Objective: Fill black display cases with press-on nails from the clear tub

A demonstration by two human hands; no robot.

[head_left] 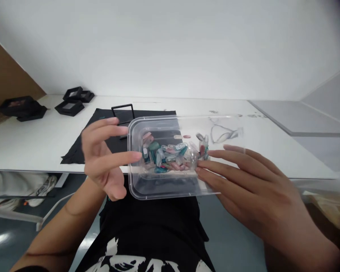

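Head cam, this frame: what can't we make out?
Head view:
- Small pieces in the clear container: too small and blurred to identify.
- Right hand: thumb hidden under its own fingers, so its grip on the container is unclear.
- Black boxes, far left: contents too small.
- Far right of the frame: blurred and darkened at the lens edge.

Plain craft-packing workstation: white table [31, 143], black mat [102, 132], small black display boxes [22, 107], bare white wall [170, 45].

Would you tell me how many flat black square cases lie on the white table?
5 flat black square cases: two overlapping at the far left, one beside them, two together behind it; others may be hidden.
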